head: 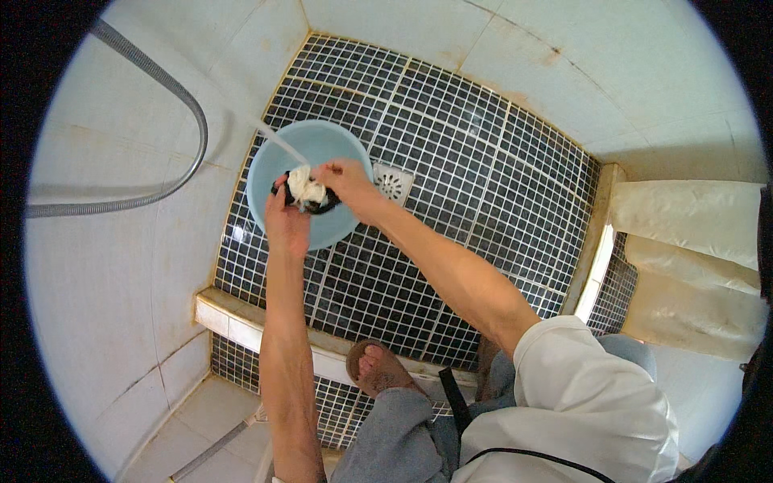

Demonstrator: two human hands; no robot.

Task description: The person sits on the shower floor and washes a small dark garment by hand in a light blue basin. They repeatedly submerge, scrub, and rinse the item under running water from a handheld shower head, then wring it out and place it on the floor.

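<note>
A bundle of black and cream cloth is held above a light blue plastic basin, under a falling stream of water. My left hand grips the bundle's left and lower side, fingers curled round the dark part. At its upper right, my right hand pinches the dark cloth, with the fingertips partly hidden. The cream part lies bunched between the hands. The basin stands on dark mosaic tiles, and the bundle and my hands hide part of its inside.
A metal floor drain lies just right of the basin. A flexible metal hose loops along the left wall. A raised tiled ledge crosses in front of my feet. A pale curtain hangs at the right.
</note>
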